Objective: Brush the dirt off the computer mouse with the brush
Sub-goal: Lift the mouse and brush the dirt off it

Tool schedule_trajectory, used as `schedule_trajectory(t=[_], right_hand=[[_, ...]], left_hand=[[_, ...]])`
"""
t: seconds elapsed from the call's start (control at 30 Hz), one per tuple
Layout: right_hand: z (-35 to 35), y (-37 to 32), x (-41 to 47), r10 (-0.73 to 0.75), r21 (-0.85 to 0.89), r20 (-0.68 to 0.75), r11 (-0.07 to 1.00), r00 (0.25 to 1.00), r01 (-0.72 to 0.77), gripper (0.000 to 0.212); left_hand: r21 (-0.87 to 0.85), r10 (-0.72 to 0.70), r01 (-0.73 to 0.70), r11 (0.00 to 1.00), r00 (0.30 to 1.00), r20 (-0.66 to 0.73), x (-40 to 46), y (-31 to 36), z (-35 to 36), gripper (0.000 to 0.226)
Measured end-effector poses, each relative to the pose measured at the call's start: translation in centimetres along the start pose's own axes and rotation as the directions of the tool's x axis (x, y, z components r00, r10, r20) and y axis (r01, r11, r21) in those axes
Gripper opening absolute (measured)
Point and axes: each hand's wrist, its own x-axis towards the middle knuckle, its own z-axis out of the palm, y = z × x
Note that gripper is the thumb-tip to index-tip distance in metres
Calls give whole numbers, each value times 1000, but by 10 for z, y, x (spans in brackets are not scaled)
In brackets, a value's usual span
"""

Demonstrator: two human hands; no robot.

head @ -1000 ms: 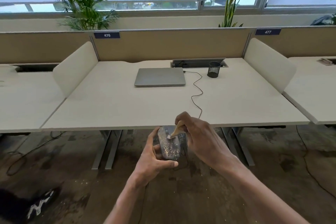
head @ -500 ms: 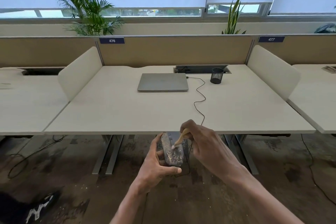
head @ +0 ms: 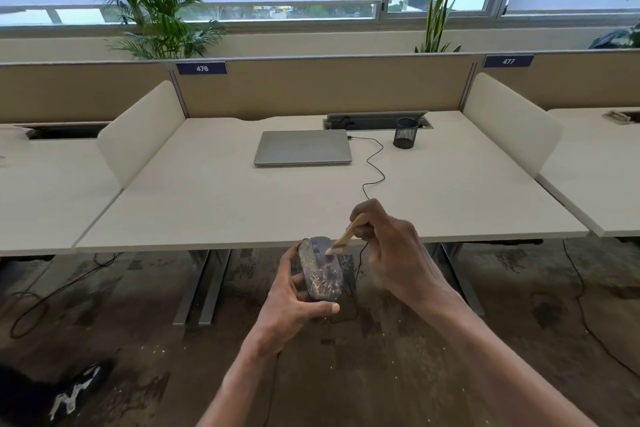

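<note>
A grey computer mouse [head: 320, 270], speckled with pale dirt over its back half, is held in the air just in front of the desk edge. My left hand [head: 294, 298] grips it from the left and below, thumb across its near end. My right hand [head: 391, 253] pinches a small wooden-handled brush [head: 348, 234], whose bristle tip touches the mouse's upper right side near the buttons. The mouse's black cable [head: 374, 166] runs up across the desk to the laptop.
A closed grey laptop [head: 303, 147] and a black mesh pen cup [head: 406, 133] sit at the back of the white desk [head: 207, 201]. Divider panels stand on both sides. Cables and pale crumbs lie on the dark floor; a shoe [head: 74, 392] is at lower left.
The brush tip has slid from the middle of the mouse up toward its front right side. Both hands sit a little higher against the desk edge.
</note>
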Motion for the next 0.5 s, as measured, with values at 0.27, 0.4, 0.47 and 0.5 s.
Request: schedule_trajectory(t=[0.27,0.4,0.47,0.5], right_hand=[[7,3,-8,64,50,-42,997,997,-62,28],[7,9,-2,127,118,-111,987,986,-113,33],[10,9,-9,142,123,-87,984,986,-131,37],[11,8,-13,137,118,-75,985,988,-128,38]], left_hand=[[-7,6,-6,1000,1000,-6,2,-1,-4,119],[-6,16,-16,1000,1000,-2,5,0,-3,119],[-12,20,-20,1000,1000,-1,6,0,-4,120],[-7,20,-20,1000,1000,0,6,-1,-5,121]])
